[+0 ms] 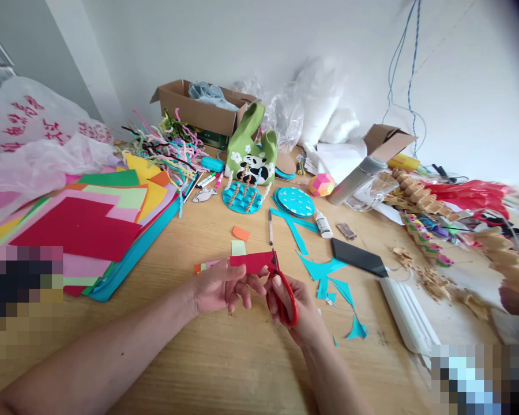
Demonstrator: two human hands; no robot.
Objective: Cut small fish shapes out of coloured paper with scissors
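The left hand pinches a red paper strip between thumb and fingers, above the wooden table. The right hand grips the red-handled scissors – blades at the strip's right end. Just beyond, I see a pale green piece and an orange piece. Blue paper scraps lie rightward – stacked coloured sheets, leftward.

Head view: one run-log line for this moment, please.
left hand: holds red paper | right hand: holds scissors, blades at paper | nearby: pen, blue scraps
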